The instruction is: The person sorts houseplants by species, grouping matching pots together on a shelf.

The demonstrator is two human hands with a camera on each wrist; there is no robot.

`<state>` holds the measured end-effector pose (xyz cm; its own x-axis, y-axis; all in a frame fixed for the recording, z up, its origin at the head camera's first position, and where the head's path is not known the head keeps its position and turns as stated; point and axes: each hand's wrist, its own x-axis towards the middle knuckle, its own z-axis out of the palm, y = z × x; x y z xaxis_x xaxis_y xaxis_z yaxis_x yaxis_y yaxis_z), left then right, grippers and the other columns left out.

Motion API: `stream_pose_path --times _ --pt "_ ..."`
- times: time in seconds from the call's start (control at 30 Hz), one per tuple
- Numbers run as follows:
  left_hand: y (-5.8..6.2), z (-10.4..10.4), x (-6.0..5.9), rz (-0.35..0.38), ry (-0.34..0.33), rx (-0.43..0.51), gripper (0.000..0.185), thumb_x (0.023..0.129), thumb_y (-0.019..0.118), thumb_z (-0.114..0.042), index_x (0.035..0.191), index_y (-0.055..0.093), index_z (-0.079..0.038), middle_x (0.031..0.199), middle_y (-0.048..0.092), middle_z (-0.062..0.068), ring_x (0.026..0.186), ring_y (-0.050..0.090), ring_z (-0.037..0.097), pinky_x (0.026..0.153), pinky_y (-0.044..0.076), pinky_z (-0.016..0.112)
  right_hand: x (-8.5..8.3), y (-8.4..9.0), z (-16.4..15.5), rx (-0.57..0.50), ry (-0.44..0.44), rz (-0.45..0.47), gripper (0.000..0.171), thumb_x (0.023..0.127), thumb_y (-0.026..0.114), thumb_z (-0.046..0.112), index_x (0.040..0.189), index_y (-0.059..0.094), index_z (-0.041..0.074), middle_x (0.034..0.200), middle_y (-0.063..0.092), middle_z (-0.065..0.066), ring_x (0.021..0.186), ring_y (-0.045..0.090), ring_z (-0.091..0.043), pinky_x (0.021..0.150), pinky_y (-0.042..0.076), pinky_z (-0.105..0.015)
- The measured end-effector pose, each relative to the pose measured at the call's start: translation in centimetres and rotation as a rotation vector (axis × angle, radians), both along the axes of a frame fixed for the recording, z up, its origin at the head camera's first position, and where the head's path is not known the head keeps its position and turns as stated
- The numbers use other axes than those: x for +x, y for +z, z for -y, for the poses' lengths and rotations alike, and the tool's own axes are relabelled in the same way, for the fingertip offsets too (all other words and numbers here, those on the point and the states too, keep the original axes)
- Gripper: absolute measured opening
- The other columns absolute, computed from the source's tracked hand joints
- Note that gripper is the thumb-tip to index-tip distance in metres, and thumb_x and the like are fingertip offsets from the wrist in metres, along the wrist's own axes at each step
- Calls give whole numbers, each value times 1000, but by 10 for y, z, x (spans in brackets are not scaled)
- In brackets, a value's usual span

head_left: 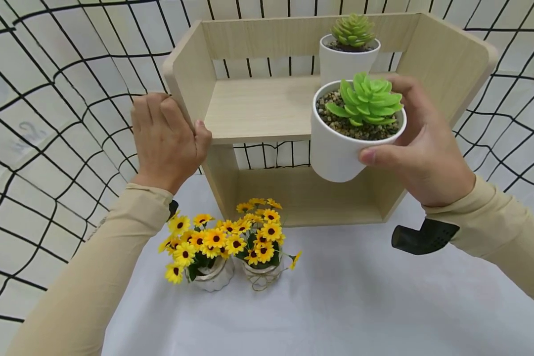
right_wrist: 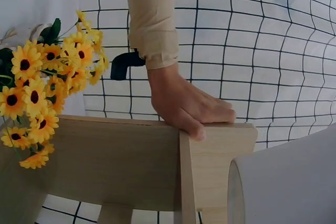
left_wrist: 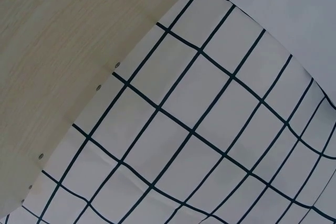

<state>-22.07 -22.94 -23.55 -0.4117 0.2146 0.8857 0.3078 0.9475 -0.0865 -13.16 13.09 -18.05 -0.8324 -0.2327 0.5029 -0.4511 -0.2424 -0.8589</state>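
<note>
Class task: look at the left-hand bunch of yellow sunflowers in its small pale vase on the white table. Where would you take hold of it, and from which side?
Grip the small pale ribbed vase round its rounded body, below the yellow sunflowers, coming in low from the front or left. The blooms spread wide over its mouth, so a grip from above would likely crush them. The twine-wrapped glass jar of sunflowers stands close on its right, blocking that side.

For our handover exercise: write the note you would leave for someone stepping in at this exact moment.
Left hand rests on the wooden shelf, on its left side panel. Right hand grips a white succulent pot, held in front of the upper board's right end.
Done: a second succulent pot stands on that board.
Left: the held pot is not set down; two sunflower pots stand on the white tablecloth.
</note>
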Motion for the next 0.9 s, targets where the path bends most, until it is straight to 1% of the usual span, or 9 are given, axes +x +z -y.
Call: stream_pose_path --times 0.17,0.3,0.4,0.5,0.67,0.73,0.9 --pt "1 0 -1 -1 -1 -7 36 99 33 -29 115 39 3 110 45 26 102 38 41 90 29 52 -9 11 9 -75 2 -14 73 69 55 -33 131 55 6 144 50 -17 120 64 -26 97 57 -29" --pt "1 0 0 1 11 -12 36 99 33 -28 116 39 3 110 45 26 102 37 41 89 29 52 -18 18 17 -94 1 -36 69 71 56 -30 130 56 6 144 53 -18 118 65 -26 94 58 -29" --pt "0 0 2 5 21 -13 37 100 33 -28 117 39 3 110 45 26 102 37 41 89 29 52 -25 22 23 -96 7 -37 67 72 58 -27 130 56 7 143 56 -17 120 64 -27 97 56 -31" --pt "0 1 2 10 29 -12 36 100 32 -29 117 39 3 111 44 25 102 36 41 89 28 51 -33 26 29 -65 -10 -20 66 73 63 -23 131 54 8 141 57 -14 123 62 -28 103 53 -34" --pt "-2 1 1 7 27 -9 36 100 33 -28 117 39 3 110 44 25 102 36 41 89 28 51 -46 31 38 -31 -60 6 65 74 68 -18 130 52 10 137 58 -11 123 60 -28 108 48 -37" --pt "-2 1 1 3 26 -10 36 100 33 -28 117 39 3 110 45 25 101 36 41 89 29 51 -50 32 41 -30 -74 16 64 74 70 -17 130 53 10 135 60 -11 121 61 -27 107 48 -37" --pt "-1 0 0 -10 21 -11 34 99 34 -27 116 39 2 110 46 26 101 37 41 87 29 52 -60 35 49 27 -131 64 69 74 77 -13 133 51 11 131 59 -8 120 60 -26 107 49 -40"
